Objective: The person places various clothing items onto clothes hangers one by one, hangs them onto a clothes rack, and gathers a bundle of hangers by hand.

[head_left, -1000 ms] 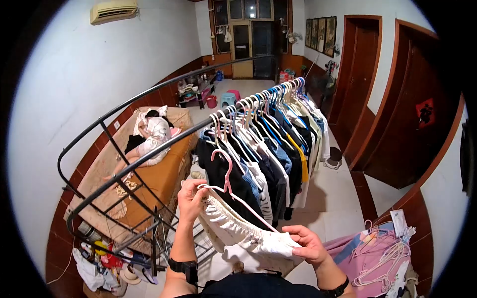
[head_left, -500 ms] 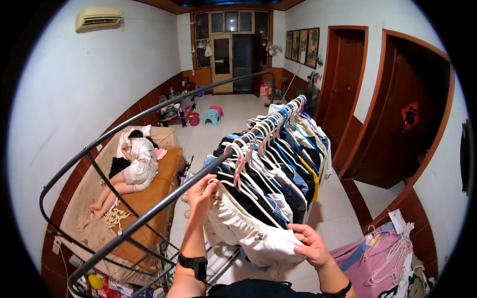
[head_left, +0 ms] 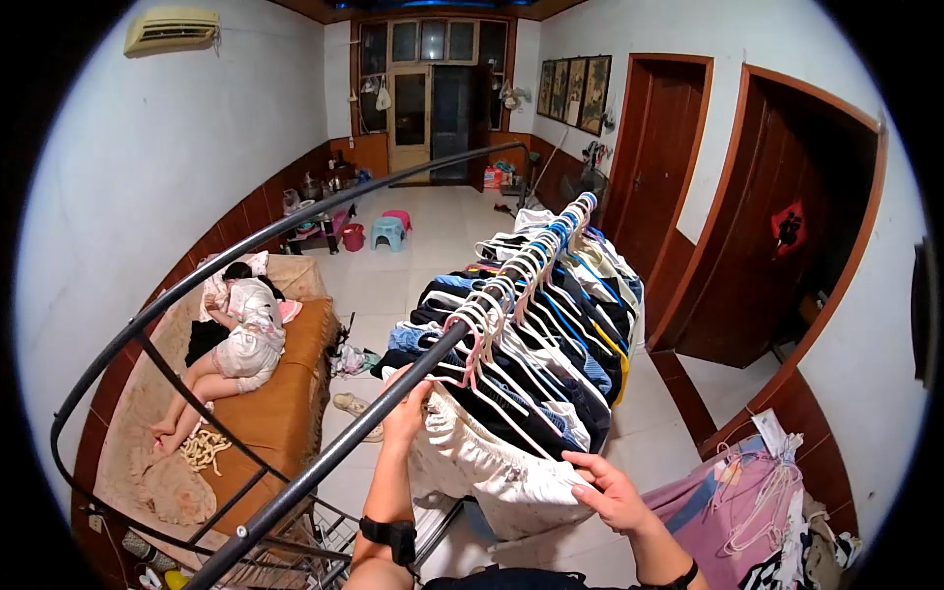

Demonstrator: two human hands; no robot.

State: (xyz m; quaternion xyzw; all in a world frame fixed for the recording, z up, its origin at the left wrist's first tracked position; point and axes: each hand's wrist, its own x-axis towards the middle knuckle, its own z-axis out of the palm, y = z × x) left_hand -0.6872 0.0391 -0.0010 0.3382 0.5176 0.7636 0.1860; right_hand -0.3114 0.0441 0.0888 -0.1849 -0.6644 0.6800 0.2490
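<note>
White elastic-waisted shorts (head_left: 497, 477) hang from a pink hanger (head_left: 470, 366) hooked on the near part of a dark metal rail (head_left: 354, 413). My left hand (head_left: 403, 418) is closed on the waistband's left end, just beneath the rail, with its fingertips partly hidden. The waistband's right end is pinched between the thumb and fingers of my right hand (head_left: 612, 495). Behind the shorts, several dark, blue and white garments (head_left: 570, 364) hang close together on white, pink and blue hangers.
A person (head_left: 241, 339) lies on a brown couch (head_left: 280, 408) at left, beyond the rack's curved frame. Loose hangers (head_left: 772, 501) lie on a purple cloth (head_left: 703, 501) at lower right. Stools (head_left: 388, 232), a red bucket (head_left: 353, 236) and a shoe (head_left: 352, 405) stand on the floor.
The view has shifted slightly, so the room appears further left. Both hands still grip the shorts; the left hand sits a little lower relative to the rail.
</note>
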